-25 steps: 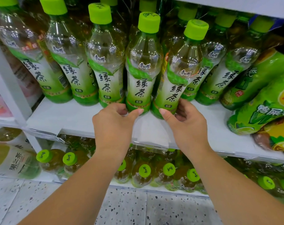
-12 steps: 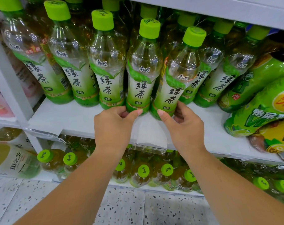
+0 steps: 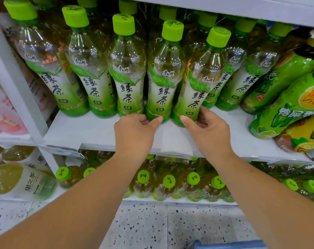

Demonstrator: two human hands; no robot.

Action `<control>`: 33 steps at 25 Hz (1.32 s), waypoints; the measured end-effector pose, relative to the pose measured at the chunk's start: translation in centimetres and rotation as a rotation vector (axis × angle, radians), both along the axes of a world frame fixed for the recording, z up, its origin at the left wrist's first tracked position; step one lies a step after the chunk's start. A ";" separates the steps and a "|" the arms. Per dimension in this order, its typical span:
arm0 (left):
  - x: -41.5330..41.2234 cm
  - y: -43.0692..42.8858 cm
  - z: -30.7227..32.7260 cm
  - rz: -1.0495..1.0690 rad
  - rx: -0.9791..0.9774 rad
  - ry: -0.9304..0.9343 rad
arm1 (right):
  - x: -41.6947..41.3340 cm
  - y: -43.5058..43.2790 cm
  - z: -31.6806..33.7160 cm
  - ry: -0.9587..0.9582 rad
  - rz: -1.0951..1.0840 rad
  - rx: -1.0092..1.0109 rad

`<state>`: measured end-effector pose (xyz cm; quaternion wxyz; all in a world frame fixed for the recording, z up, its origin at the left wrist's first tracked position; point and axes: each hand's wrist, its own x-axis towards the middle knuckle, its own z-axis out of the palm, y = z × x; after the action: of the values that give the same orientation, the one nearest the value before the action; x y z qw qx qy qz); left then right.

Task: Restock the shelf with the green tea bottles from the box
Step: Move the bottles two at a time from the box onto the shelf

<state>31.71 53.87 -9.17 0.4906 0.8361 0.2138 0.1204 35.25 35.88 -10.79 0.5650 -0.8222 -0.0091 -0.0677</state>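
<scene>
**A:** White board for the shelf [image 3: 98, 135], spanning the whole view, with an upper board [image 3: 224, 8] close over the bottle tops. Speckled terrazzo floor [image 3: 143, 227] below.

**B:** Holding what?

**A:** Holds a front row of green tea bottles [image 3: 128, 78], upright and shoulder to shoulder, with more rows behind. Set back from the front edge, with bare board before them. Just beside the row on the right, bigger green bottles [image 3: 287, 105] under a different label.

**B:** Lower down?

**A:** Shows lower bottles [image 3: 168, 182] on the shelf beneath, green tops facing up.

**B:** And the hands?

**A:** Side by side at the shelf front, both occupied. Left hand [image 3: 136, 133]: curls round the base of the fourth bottle [image 3: 163, 83] from the left, thumb laid across its front. Right hand [image 3: 210, 130]: grips the base of the fifth bottle [image 3: 195, 87], thumb in front, fingers wrapped round its right side.

**B:** Lifted or standing?

**A:** Bases down at the board, just beside each other, partly hidden by the thumbs. Cannot tell whether quite resting.

**B:** Anything smaller?

**A:** Lime-green caps [image 3: 172, 30] on every neck. Also a blue rim [image 3: 228, 244] at the bottom edge; cannot tell of what.
</scene>
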 end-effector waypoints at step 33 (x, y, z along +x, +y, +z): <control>-27.7 2.8 19.4 -0.579 -0.285 0.500 | -29.9 -2.0 22.7 0.716 0.065 -0.209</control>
<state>4.00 56.63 10.27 0.5482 0.7888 0.0968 -0.2604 5.33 33.85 11.91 0.4473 -0.8464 0.1559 0.2433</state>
